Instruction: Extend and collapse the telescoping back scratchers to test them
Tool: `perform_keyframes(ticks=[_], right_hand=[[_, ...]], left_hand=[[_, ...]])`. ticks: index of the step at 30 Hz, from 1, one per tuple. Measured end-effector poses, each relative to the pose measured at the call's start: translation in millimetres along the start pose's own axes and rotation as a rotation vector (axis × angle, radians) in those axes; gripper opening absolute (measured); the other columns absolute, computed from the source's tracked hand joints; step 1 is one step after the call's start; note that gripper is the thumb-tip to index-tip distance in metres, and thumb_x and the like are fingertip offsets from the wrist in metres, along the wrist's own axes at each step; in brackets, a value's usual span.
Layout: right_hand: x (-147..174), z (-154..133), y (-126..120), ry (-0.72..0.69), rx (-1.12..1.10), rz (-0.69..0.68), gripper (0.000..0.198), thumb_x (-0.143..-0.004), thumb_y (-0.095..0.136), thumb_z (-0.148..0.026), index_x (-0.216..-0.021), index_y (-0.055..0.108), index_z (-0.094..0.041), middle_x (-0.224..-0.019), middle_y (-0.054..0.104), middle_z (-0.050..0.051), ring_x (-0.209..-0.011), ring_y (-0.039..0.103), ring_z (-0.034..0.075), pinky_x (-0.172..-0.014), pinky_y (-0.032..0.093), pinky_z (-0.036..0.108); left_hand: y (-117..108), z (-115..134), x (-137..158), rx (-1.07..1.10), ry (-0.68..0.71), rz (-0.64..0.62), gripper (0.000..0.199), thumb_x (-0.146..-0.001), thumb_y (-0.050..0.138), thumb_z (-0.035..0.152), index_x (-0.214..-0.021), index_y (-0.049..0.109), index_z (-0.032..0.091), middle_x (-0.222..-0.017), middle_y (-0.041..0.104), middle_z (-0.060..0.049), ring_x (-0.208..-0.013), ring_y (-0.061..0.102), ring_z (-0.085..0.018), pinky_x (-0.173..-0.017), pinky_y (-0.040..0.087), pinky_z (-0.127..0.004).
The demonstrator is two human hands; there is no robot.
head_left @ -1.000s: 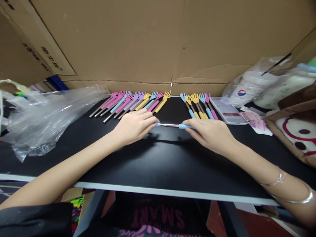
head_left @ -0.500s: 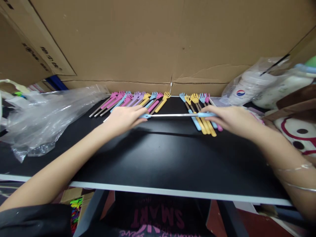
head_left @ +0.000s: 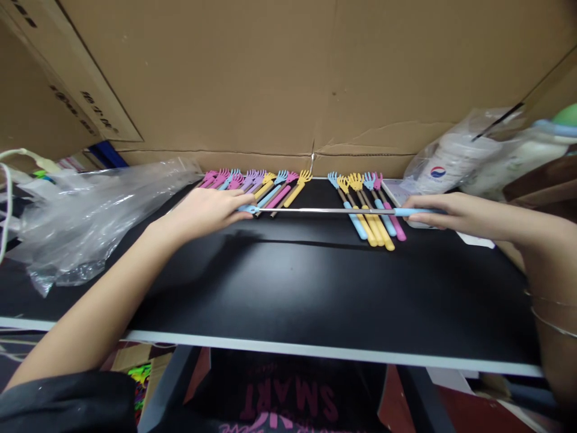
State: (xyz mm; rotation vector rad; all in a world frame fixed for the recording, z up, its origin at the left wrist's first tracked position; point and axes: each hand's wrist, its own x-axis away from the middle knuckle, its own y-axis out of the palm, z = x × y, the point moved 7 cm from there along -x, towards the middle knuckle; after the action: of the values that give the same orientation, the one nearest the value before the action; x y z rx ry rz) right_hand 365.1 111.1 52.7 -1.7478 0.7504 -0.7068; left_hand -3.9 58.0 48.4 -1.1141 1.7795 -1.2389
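Between my hands a light blue telescopic back scratcher (head_left: 324,210) is stretched level above the black table. My left hand (head_left: 205,210) is closed round its blue head end, whose claw is hidden by the fingers. My right hand (head_left: 444,215) grips the blue handle. Behind it, to the right of centre, lies a group of back scratchers (head_left: 372,219) in blue, yellow and pink, claws toward the cardboard. Further left is another row of back scratchers (head_left: 270,189) in pink, blue, purple and yellow, partly hidden by my left hand.
A clear plastic bag (head_left: 90,210) lies on the black table (head_left: 288,300) at left. At right stand a bagged white cup (head_left: 444,165) and a brown item (head_left: 541,180). A cardboard wall (head_left: 288,78) closes the back. Under the table sits a box of colourful pieces (head_left: 142,376).
My hands have moved apart, the left to the left and the right to the right. The back scratcher's metal shaft now shows much longer between them.
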Motion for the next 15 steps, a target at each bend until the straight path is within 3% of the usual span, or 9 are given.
perform_keyframes(ticks=[5, 11, 15], right_hand=[[12, 34, -7, 0.188, -0.028, -0.050, 0.065, -0.075, 0.042, -0.079, -0.096, 0.066, -0.023, -0.083, 0.069, 0.008, -0.075, 0.064, 0.019, -0.065, 0.049, 0.030], [25, 69, -21, 0.300, 0.014, 0.059, 0.076, -0.069, 0.047, -0.083, -0.108, 0.069, -0.021, -0.118, 0.065, 0.015, -0.104, 0.062, 0.025, -0.081, 0.049, 0.032], [24, 66, -19, 0.270, 0.015, 0.035, 0.077, -0.069, 0.045, -0.084, -0.106, 0.071, -0.022, -0.113, 0.068, 0.015, -0.101, 0.064, 0.026, -0.080, 0.050, 0.033]], left_hand=[[16, -30, 5, 0.101, -0.073, -0.161, 0.039, -0.095, 0.038, 0.049, -0.127, 0.053, 0.033, -0.131, 0.059, 0.000, -0.112, 0.060, -0.023, -0.076, 0.046, -0.027], [33, -70, 12, 0.201, -0.178, -0.253, 0.048, -0.091, 0.040, 0.054, -0.134, 0.049, 0.034, -0.137, 0.055, -0.003, -0.120, 0.055, -0.030, -0.092, 0.044, -0.037], [33, -72, 11, 0.253, -0.178, -0.240, 0.050, -0.089, 0.041, 0.056, -0.132, 0.052, 0.033, -0.136, 0.055, -0.004, -0.120, 0.054, -0.031, -0.093, 0.043, -0.039]])
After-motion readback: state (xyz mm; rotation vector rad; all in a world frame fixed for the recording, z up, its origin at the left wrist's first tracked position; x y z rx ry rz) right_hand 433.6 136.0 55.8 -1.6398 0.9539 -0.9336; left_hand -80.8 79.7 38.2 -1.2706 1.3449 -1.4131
